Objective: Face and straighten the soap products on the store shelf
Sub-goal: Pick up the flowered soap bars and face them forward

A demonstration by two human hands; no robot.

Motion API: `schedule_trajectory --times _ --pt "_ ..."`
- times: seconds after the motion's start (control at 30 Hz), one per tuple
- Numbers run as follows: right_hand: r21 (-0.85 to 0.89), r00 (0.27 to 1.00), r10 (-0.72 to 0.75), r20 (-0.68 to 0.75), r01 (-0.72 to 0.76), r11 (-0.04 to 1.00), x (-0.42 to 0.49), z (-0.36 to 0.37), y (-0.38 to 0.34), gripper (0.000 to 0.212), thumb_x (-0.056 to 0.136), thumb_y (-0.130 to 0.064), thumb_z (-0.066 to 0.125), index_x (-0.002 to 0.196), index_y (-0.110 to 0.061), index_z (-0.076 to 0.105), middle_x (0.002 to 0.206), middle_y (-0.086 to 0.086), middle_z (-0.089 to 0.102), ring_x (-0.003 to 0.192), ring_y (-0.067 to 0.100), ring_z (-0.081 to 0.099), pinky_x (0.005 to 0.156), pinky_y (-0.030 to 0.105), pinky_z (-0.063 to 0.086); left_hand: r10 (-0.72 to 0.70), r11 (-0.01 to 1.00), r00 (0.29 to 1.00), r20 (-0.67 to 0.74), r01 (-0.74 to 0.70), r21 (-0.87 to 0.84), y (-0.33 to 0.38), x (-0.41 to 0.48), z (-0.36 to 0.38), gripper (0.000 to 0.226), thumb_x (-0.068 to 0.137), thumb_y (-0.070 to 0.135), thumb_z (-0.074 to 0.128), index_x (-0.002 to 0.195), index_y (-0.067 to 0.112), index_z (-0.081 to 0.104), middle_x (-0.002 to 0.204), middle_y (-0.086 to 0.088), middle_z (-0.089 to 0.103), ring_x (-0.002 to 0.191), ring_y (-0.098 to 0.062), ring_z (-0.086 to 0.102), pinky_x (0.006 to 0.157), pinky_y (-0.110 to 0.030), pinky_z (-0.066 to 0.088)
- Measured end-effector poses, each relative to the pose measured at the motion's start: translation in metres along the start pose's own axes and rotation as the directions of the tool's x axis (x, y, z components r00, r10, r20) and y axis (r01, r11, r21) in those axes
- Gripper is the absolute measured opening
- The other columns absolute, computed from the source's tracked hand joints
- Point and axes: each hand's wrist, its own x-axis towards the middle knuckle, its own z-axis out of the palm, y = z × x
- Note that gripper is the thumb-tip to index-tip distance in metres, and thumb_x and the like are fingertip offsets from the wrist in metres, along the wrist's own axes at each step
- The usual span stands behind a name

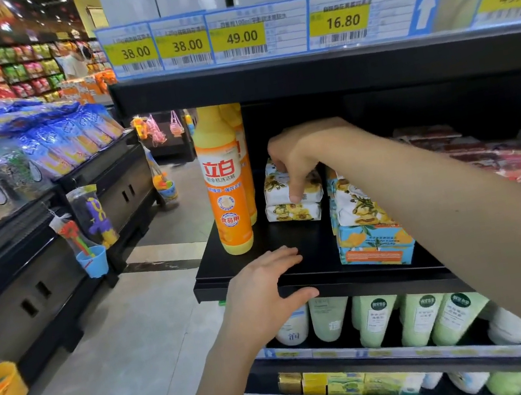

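With your right hand (pixel 296 152) apparently clamped on the top soap pack (pixel 276 189) and left hand (pixel 261 287) resting flat, square it label-forward.

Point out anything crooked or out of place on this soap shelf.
The floral soap packs piled on the blue-orange box lean unevenly, not squared. The smaller stack that the right hand grips sits well back from the shelf edge.

Right hand (pixel 297 156) pinches top floral soap pack (pixel 275 191) beside orange bottle (pixel 224 186); left hand (pixel 264 287) rests on shelf edge (pixel 372 284).
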Motion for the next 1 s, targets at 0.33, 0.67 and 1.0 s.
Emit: schedule_trajectory --times 0.33,0.67,1.0 --pt "-0.027 1.0 0.03 -0.003 -0.03 0.999 0.009 0.012 -0.011 0.089 0.07 -0.041 0.093 0.141 -0.009 0.049 0.134 0.009 0.055 0.102 0.025 0.054 0.086 0.036 0.055 -0.003 1.0 1.0 0.002 0.003 0.003 0.0 -0.001 0.002 0.061 0.088 0.055 0.071 0.144 0.039 0.054 0.153 0.025 0.044 0.146 0.003 0.032 0.117 -0.027 0.033" --pt "-0.083 0.996 0.04 -0.08 -0.047 0.995 0.011 0.023 -0.014 0.06 0.074 -0.041 0.088 0.117 -0.014 0.056 0.107 0.002 0.061 0.096 0.021 0.055 0.092 0.037 0.04 -0.005 1.0 1.0 0.013 0.005 0.004 0.001 0.0 0.0 0.061 0.089 0.054 0.07 0.146 0.038 0.053 0.155 0.023 0.042 0.146 0.001 0.033 0.117 -0.026 0.032" --pt "-0.089 0.991 -0.014 -0.135 0.002 0.996 -0.004 0.027 -0.009 0.049 0.076 -0.041 0.083 0.108 -0.015 0.056 0.087 -0.001 0.056 0.077 0.014 0.048 0.101 0.044 0.034 -0.011 1.0 1.0 0.027 0.01 0.01 0.004 0.0 -0.003 0.061 0.089 0.053 0.07 0.145 0.038 0.053 0.155 0.024 0.042 0.146 0.002 0.033 0.115 -0.024 0.033"
